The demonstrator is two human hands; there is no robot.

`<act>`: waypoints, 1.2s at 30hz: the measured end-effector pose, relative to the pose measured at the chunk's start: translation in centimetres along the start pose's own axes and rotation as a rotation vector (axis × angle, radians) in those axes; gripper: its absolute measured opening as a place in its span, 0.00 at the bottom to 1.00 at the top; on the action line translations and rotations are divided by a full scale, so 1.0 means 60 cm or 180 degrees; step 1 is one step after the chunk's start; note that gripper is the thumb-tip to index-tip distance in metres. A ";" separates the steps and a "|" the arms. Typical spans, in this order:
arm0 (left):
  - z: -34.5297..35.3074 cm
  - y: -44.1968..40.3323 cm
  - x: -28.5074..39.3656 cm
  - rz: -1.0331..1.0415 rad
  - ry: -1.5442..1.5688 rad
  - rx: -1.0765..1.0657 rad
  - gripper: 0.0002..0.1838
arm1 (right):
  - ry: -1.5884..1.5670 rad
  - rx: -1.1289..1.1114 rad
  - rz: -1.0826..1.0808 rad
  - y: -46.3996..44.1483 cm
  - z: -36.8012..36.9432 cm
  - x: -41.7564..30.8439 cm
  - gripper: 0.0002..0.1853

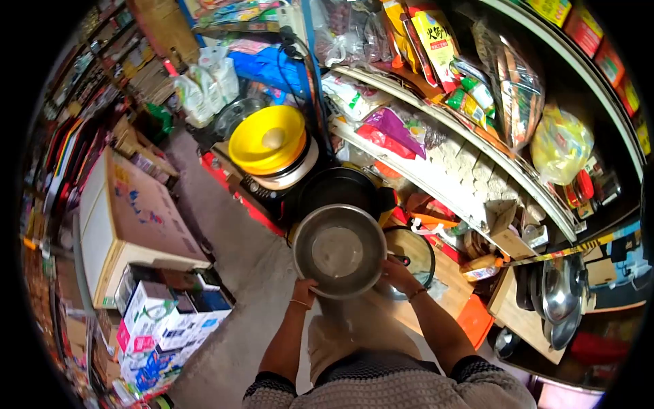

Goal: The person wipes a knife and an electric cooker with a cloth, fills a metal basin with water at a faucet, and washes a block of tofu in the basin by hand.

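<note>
A round stainless steel basin [338, 252] is held in front of my body, its inside facing up. My left hand [304, 292] grips the near left part of its rim. On the right side of the rim, my right hand [400, 275] is closed. The fingers of both hands are partly hidden by the basin. Just beyond it stands a black pot [340, 189], partly covered by the basin's far edge. A glass pot lid [417, 258] with a dark rim lies on the wooden board [446, 292] beside my right hand.
Yellow plastic bowls [267, 140] sit stacked beyond the pot on the left. Shelves [456, 123] with packets and bags curve along the right. Pans and ladles [562, 300] hang at far right. Large cartons [146, 218] stand on the floor at left.
</note>
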State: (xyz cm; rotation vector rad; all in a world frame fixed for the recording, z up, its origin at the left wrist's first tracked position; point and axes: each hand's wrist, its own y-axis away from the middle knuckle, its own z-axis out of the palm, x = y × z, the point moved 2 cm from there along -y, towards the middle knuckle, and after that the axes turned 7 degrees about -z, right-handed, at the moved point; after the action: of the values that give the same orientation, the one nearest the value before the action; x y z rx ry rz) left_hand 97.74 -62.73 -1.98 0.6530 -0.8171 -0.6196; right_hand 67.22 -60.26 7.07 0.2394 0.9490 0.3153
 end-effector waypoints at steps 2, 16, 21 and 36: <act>0.036 -0.017 0.067 -0.0163 -0.0083 -0.0029 0.20 | 0.0987 -0.0009 -0.0619 -0.014 -0.072 0.041 0.20; -0.017 -0.352 0.250 -0.1593 -0.1402 0.0588 0.14 | -0.1630 0.4408 -0.0759 0.297 0.015 0.138 0.19; 0.045 -0.355 0.298 -0.1250 -0.1834 0.0068 0.22 | -0.2140 0.4787 -0.0953 0.301 0.106 0.191 0.12; 0.149 -0.344 0.358 -0.0601 -0.2852 -0.0347 0.43 | -0.2715 0.4917 -0.1388 0.276 0.200 0.252 0.09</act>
State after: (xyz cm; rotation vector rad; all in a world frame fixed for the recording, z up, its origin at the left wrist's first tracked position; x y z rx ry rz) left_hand 97.00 -93.85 -2.66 0.3316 -1.5456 -1.1514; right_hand 82.67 -40.13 7.94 1.4147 0.1800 -0.9494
